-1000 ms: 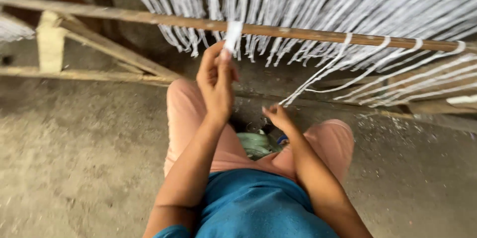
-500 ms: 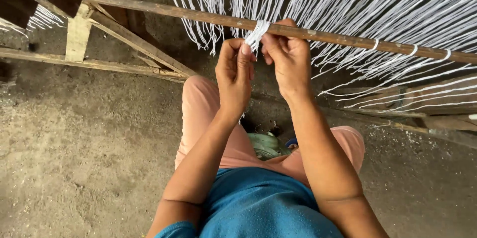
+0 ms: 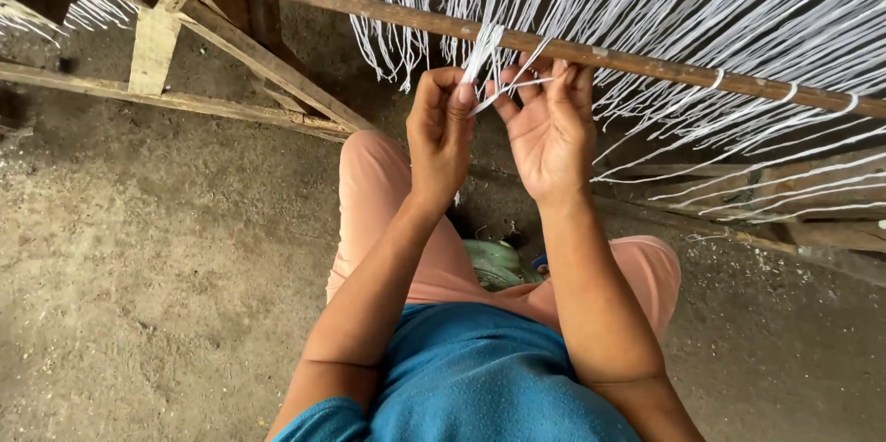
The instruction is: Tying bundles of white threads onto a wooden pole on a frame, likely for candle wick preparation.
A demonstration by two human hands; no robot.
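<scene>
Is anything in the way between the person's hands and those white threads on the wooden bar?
Nothing visible. Both the left hand and right hand already pinch a few white threads hanging from the wooden bar.

Taut white threads [image 3: 486, 47] over wooden rod [image 3: 646, 62]

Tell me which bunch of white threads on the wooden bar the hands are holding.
The bunch crossing the bar above the left hand, pinched with the right hand; the others hang loose.

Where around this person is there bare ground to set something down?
Bare floor lies to the person's left, bordered by the slanted wooden frame. It is crowded where left hand and right hand pinch white threads at the wooden rod.
</scene>
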